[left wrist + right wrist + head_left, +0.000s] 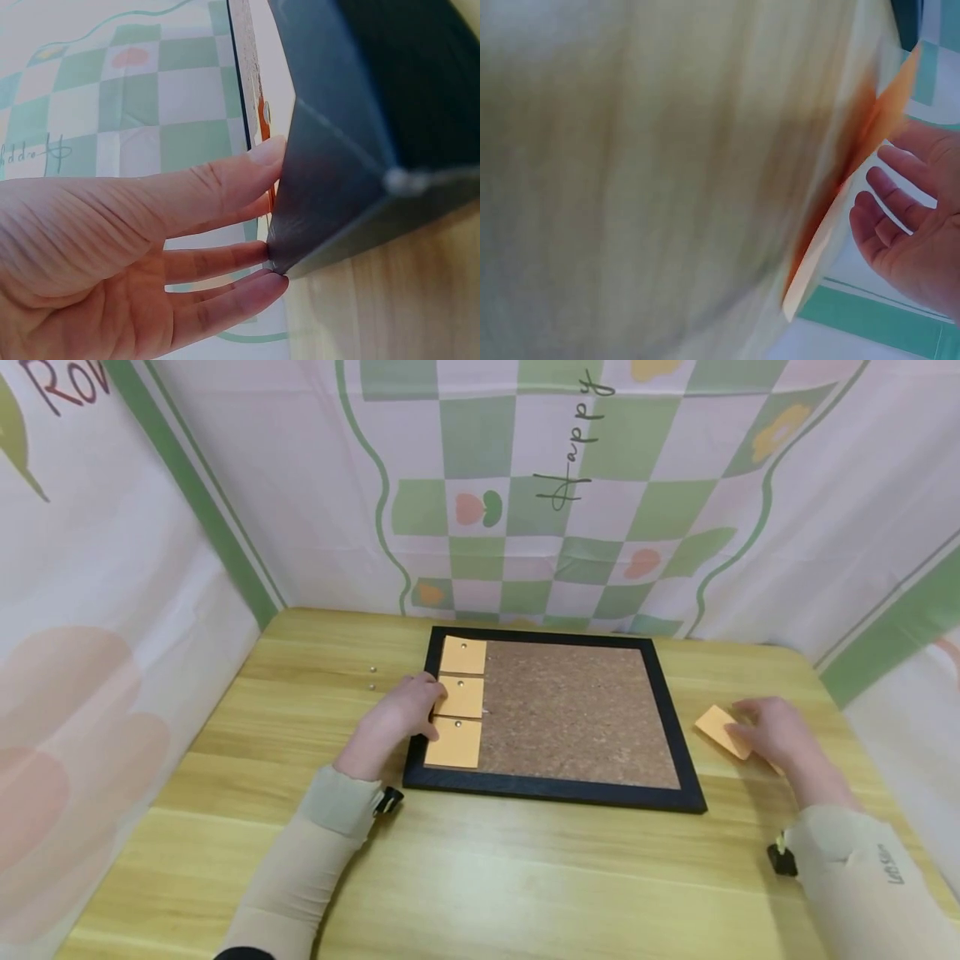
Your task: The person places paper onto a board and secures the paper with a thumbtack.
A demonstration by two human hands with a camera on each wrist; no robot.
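A cork board [577,714] in a black frame lies on the table. Three orange paper notes form a column along its left side: a top note [472,664], a middle note [471,702] and a bottom note [461,756], each with a silver pushpin [461,683] near its upper edge. My left hand [397,714] rests at the frame's left edge, fingertips touching it beside the lower two notes. To the right of the board, my right hand [776,735] pinches a loose orange note [716,727], also tilted up in the right wrist view. Another orange piece [810,266] lies under that hand.
Two small silver pins [372,678] lie on the wooden table [540,877] left of the board. A patterned cloth [525,468] hangs behind and at both sides of the table.
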